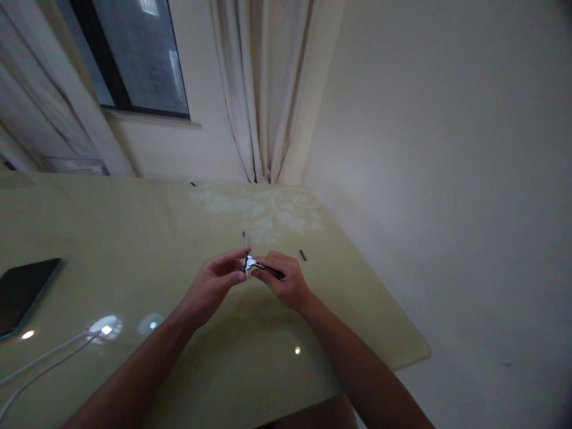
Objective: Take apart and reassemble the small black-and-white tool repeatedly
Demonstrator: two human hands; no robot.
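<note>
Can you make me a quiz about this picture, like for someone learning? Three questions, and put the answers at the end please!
1. True or false: the right hand holds the razor by its dark handle.

2. Which thing is on the left part of the table?
A) a red cup
B) a flat dark device
C) a pair of shoes

3. Fill in the blank: of the two hands, the left hand and the right, the ____ one is nearer the small dark strip lying by itself beside them.

Key: 1. True. 2. B. 3. Right.
</note>
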